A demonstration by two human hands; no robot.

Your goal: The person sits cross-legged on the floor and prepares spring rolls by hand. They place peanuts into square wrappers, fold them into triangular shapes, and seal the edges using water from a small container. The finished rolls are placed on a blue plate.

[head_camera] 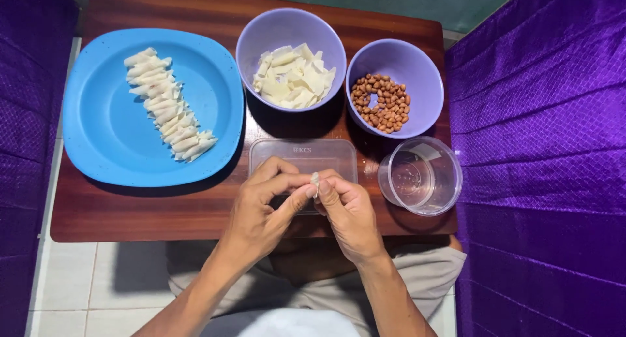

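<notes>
Many rolled wrappers already line my blue plate at upper left, while my left hand and right hand pinch another wrapper piece at centre; bowls of wrapper squares and peanuts remain well stocked.

2 purple bowls, 1 blue plate, 2 clear tubs.

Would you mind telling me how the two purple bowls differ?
The left bowl holds flat white wrapper pieces; the right bowl holds brown peanuts. The left bowl looks somewhat larger and fuller; the right bowl's peanuts cover only part of its bottom. Both are round, purple and on the wooden table.
</notes>
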